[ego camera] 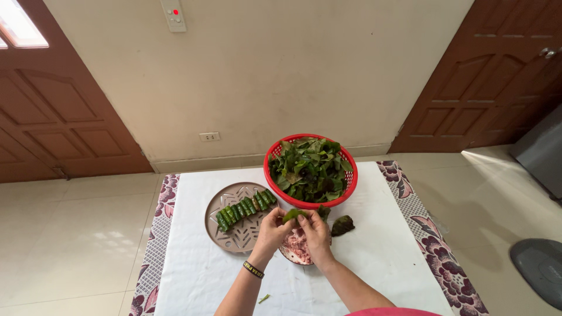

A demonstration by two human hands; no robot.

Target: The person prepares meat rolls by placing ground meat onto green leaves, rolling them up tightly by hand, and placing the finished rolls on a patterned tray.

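Observation:
My left hand (271, 232) and my right hand (316, 233) meet over a small bowl of pink minced meat (295, 248) and together pinch a green leaf (293, 215), folded or rolled between the fingertips. A black wristband sits on my left wrist. To the left lies a round brown perforated tray (236, 240) with a row of several green leaf rolls (244, 208). Behind my hands stands a red plastic basket (270, 175) full of loose green leaves. A dark crumpled leaf (342, 225) lies on the cloth right of my right hand.
Everything rests on a low table with a white cloth (380, 246) and floral edges, on a tiled floor. A small leaf scrap (264, 298) lies near my left forearm. Brown wooden doors stand at both sides of a cream wall. A grey mat (541, 266) lies at right.

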